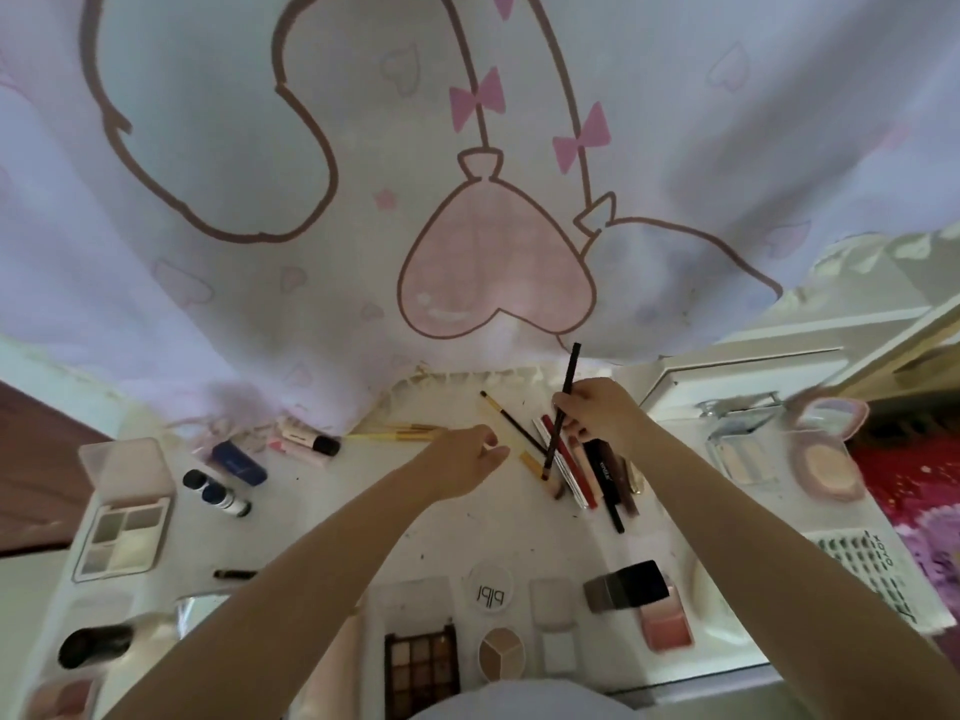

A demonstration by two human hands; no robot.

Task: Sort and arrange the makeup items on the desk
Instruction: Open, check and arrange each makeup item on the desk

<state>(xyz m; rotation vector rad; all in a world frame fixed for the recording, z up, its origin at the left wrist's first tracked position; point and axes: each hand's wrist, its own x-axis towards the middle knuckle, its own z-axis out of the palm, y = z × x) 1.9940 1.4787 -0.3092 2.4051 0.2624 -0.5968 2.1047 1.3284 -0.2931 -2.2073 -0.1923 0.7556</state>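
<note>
Two hands at frame centre. Right hand [597, 413] grips dark pencil [563, 402] upright, tip over pencil cluster [587, 470], likely adding it. Left hand [467, 459] loosely curled, holding nothing visible.

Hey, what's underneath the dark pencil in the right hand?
Under the dark pencil held by the right hand lies a row of pens and lip pencils on the desk. The hand hides their far ends.

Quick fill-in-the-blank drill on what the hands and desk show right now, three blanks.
1. The right hand pinches a dark ____, held tilted over the pile of sticks.
2. The left hand holds ____.
3. The nine-pan eyeshadow palette lies at the desk's ____ edge.

Missing words: pencil; nothing; near
</note>
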